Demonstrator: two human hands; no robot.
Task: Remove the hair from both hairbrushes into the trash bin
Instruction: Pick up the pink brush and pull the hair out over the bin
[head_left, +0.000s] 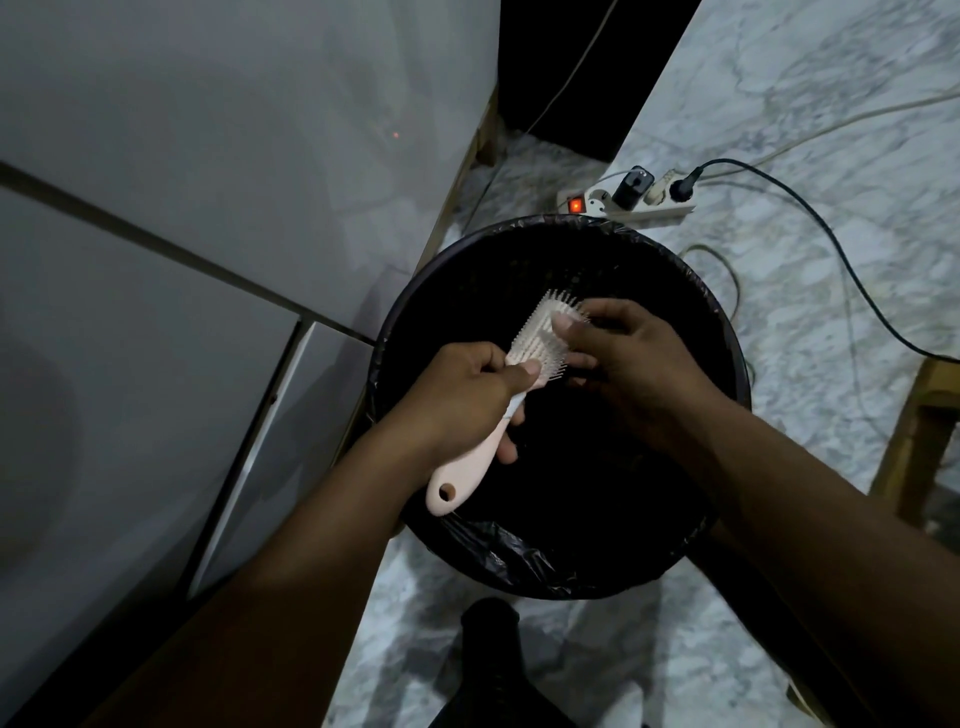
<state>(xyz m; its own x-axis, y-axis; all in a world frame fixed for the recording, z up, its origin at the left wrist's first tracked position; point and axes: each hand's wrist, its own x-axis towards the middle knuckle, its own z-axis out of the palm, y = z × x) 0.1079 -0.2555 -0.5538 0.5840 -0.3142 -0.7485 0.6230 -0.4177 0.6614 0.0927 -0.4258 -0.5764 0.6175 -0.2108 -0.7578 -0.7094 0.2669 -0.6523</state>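
Observation:
A pale pink hairbrush (470, 457) with white bristles is held over a round trash bin (467, 540) lined with a black bag. My left hand (457, 400) is closed around the brush's handle, the bristled head pointing up and right. My right hand (628, 358) rests on the brush head, thumb and fingers pinching among the bristles; dark strands seem caught there but the dim light hides them. Only one brush is in view.
A white fridge or cabinet (182, 260) stands close on the left. A power strip (628, 200) with a lit red switch and several cables lies on the marble floor behind the bin. A wooden stool leg (909, 441) is at the right. My foot (491, 639) stands before the bin.

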